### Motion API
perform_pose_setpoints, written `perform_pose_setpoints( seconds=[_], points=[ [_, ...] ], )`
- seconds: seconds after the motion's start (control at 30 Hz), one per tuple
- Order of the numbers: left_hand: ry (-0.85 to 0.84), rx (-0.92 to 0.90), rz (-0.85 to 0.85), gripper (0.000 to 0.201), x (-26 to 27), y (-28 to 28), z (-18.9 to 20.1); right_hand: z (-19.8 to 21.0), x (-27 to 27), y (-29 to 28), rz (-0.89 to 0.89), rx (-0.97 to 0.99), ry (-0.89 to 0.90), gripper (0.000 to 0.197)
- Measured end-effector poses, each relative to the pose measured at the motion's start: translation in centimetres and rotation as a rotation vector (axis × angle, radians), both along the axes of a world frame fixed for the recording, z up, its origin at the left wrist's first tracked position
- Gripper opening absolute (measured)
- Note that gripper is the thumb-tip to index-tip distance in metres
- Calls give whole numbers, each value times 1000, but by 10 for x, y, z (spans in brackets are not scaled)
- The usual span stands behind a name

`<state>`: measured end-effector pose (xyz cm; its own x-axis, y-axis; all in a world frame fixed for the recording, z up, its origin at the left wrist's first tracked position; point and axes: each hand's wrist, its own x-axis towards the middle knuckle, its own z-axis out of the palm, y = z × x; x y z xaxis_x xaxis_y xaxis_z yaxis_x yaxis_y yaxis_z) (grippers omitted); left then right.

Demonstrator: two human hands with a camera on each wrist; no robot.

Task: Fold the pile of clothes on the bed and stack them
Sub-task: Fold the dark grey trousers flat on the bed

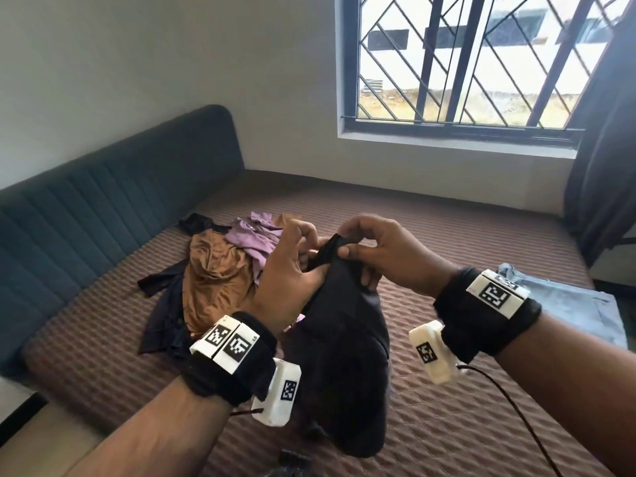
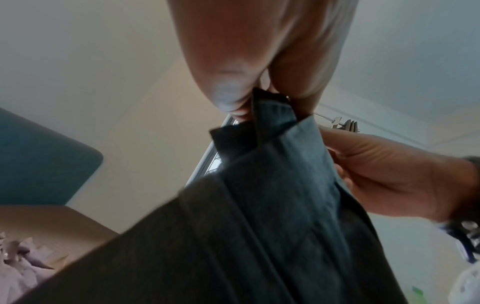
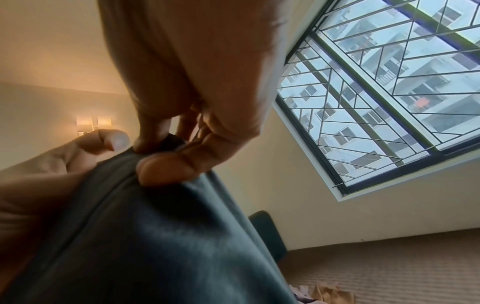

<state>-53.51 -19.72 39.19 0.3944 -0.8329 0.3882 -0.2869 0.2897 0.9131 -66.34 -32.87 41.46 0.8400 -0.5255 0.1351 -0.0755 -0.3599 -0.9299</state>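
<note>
A dark garment hangs in the air above the bed, held at its top edge by both hands. My left hand grips the ribbed edge from the left, and the left wrist view shows its fingers pinching the dark garment. My right hand pinches the same edge from the right; the right wrist view shows thumb and fingertips closed on the dark garment. Behind the hands lies the pile of clothes: a brown piece, a purple piece and dark pieces.
The bed has a brown ribbed cover and a dark teal padded headboard on the left. A light blue garment lies flat at the right edge. A barred window and a dark curtain stand behind.
</note>
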Motion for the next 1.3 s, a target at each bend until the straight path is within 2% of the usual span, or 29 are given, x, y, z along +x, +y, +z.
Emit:
perform_pose_setpoints(
  seconds=[0.1,0.17,0.2,0.27,0.33,0.37,0.43,0.5,0.57,0.63,0.67,0.73,0.83,0.87,0.93,0.97,1.0,1.1,1.2,1.3],
  points=[
    [-28,-32,81,32,7,0,-23,4,1,-2,-5,-11,62,11],
    [-71,100,57,20,15,8,-44,8,0,-4,-45,-27,65,9],
    [-96,195,15,23,23,13,-60,11,-2,-6,-61,-43,66,8],
    [-113,423,-87,32,41,25,-97,19,-6,-10,-74,-27,39,10],
    [-110,639,-152,65,55,35,-128,28,-9,-14,-87,53,-21,11],
    [-99,712,-187,79,61,39,-137,33,-9,-16,-97,81,-51,10],
    [-88,748,-190,86,71,44,-144,45,-9,-21,-117,88,-98,13],
    [-56,695,-72,75,83,48,-127,54,-11,-28,-113,78,-111,20],
    [-9,621,130,63,105,53,-101,56,-15,-36,-90,43,-82,29],
    [-17,507,287,76,127,58,-61,57,-17,-47,-84,35,-37,33],
    [-84,435,315,76,134,61,-36,60,-18,-51,-97,39,-35,30],
    [-318,292,404,57,137,68,22,75,-15,-57,-152,13,-113,21],
    [-604,43,603,38,140,74,101,94,-2,-54,-292,-79,-422,20],
    [-716,67,635,38,147,74,119,98,6,-49,-283,-115,-407,20],
    [-856,364,619,49,153,83,139,97,18,-38,-149,-125,-229,24],
    [-835,425,622,53,156,90,145,102,22,-34,-123,-108,-213,25],
    [-815,403,660,54,162,94,151,111,26,-35,-152,-98,-254,25],
    [-710,216,773,55,163,116,165,138,31,-29,-176,-40,-418,33],
    [-566,83,688,50,161,137,178,151,31,-13,-119,-52,-395,42],
    [-507,52,585,47,151,160,189,156,21,3,-102,-86,-311,38]
  ],
)
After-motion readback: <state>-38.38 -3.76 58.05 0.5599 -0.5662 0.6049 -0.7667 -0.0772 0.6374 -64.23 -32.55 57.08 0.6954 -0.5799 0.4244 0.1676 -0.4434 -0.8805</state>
